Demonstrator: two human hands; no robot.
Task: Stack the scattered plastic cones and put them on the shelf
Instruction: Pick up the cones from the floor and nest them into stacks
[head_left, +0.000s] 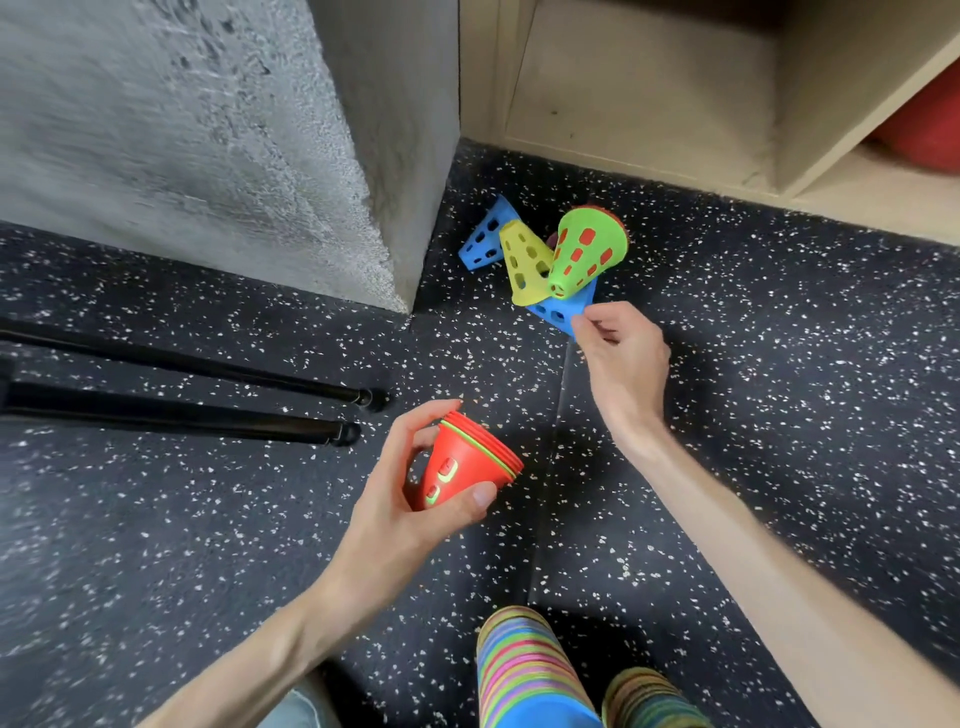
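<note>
Left hand (415, 499) is curled round a short red nested stack (465, 462), thumb and fingers clamped on its sides. Right hand (621, 353) reaches ahead, pinching the rim of a blue cone (561, 310) on the floor (779, 364). Just beyond its fingertips lie a green cone (584, 254), a yellow cone (524, 265) and another blue one (485, 236). These look light, thin, perforated plastic, likely flexing, so the rim is the handhold. 2 tall striped stacks (530, 670) stand nearer than both wrists.

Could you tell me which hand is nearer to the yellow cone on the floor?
Right. The right hand pinches a blue cone just beside the yellow cone; the left hand holds the red stack farther back.
</note>
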